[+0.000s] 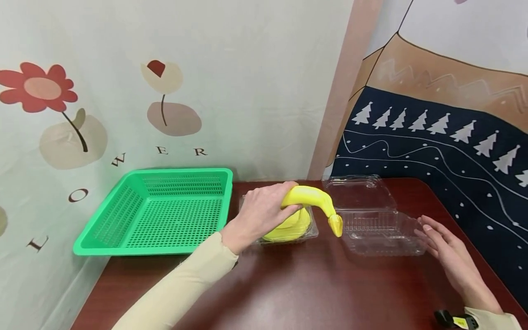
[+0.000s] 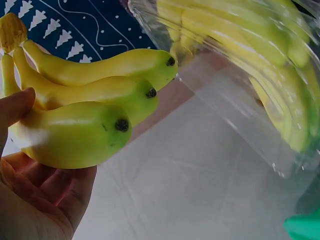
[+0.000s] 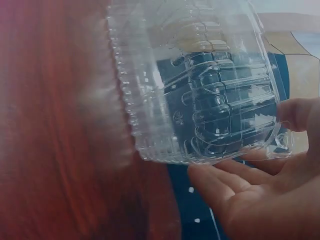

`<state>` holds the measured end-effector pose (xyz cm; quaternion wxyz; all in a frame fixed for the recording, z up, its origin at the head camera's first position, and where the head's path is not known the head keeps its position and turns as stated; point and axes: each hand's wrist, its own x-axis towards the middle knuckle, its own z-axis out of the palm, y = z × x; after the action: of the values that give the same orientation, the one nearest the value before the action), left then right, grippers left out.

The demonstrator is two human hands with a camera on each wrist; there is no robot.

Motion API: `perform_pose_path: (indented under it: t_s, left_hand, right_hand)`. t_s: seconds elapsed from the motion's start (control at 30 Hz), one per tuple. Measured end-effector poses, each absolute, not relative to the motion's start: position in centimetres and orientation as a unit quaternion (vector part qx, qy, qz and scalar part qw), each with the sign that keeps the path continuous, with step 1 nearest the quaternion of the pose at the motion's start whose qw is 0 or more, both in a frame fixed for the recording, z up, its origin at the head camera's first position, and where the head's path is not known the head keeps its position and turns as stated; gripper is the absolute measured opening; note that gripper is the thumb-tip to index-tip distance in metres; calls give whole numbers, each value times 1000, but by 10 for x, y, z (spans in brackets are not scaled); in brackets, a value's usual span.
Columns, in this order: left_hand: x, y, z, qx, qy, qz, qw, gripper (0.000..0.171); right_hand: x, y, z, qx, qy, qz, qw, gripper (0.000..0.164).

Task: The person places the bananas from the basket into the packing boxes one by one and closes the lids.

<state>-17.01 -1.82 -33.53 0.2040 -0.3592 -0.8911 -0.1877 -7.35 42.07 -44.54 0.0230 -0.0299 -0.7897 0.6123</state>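
Observation:
My left hand [image 1: 261, 208] grips a small bunch of yellow bananas [image 1: 311, 196], thumb on one side and fingers on the other. In the left wrist view, three bananas [image 2: 82, 132] of the bunch show green, dark-tipped ends. Behind and below that hand, more bananas [image 1: 290, 229] lie in a clear plastic box, partly hidden by the hand. At the right, an open clear plastic clamshell container [image 1: 383, 233] stands on the table with its lid [image 1: 359, 192] folded back. My right hand [image 1: 449, 252] holds its right end, thumb and fingers about the corner [image 3: 240, 150].
A green perforated plastic basket [image 1: 152, 250] stands at the left on the dark red-brown table [image 1: 313, 284]. A printed cloth wall [image 1: 264, 91] rises right behind the table. A dark cloth with white trees [image 1: 445, 151] borders the right side.

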Motion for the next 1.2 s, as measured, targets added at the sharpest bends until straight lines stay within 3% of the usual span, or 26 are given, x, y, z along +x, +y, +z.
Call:
perform_pose_path:
  t_s: [0.2,0.5,0.97,1.2]
  left_hand:
    - [-169,0,-337,-348,-900,-198,170,41]
    - [-167,36,-340,-368,-899,-182,149,44]
    - [-166,93,-344,-378,-903,-167,121,45]
    - [-164,123,-350,-389,-901,-145,125,41]
  right_hand:
    - [-69,416,-454,-19,-761,648,-2,68]
    - [-69,412,-464,51,-687,725,13,60]
    - [-70,407,-468,73,-703,707,-5,62]
    - [-67,405,-468,35,-703,710,-10,65]
